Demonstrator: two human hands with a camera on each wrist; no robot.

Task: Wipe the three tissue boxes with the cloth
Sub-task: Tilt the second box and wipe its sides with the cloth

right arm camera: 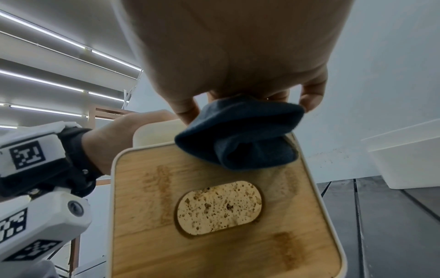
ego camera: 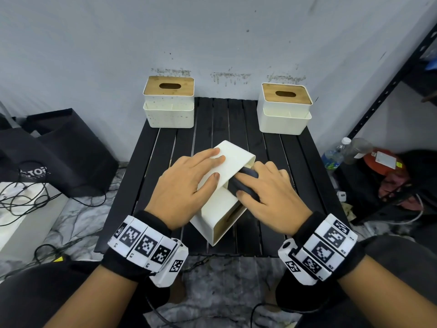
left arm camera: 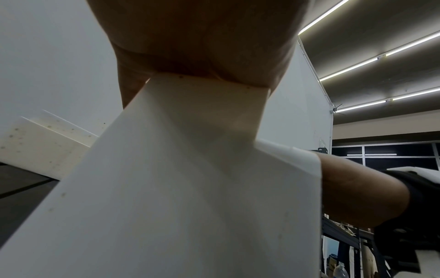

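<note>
Three white tissue boxes with wooden lids sit on the black slatted table [ego camera: 163,162]. One stands at the back left [ego camera: 169,102] and one at the back right [ego camera: 283,107]. The third box [ego camera: 220,209] lies tipped on its side in the middle, its stained lid [right arm camera: 214,206] facing right. My left hand [ego camera: 208,166] lies flat on its upper white wall [left arm camera: 190,188], fingers straight, thumb over the edge. My right hand [ego camera: 250,183] grips a bunched dark blue cloth [ego camera: 243,185] and presses it against the far edge of the lid, where the cloth [right arm camera: 238,135] shows clearly.
The wall rises right behind the two back boxes. Black bags [ego camera: 59,150] and loose cables [ego camera: 23,197] lie on the floor to the left. A plastic bottle [ego camera: 335,155] and a black metal shelf rack [ego camera: 390,91] stand to the right.
</note>
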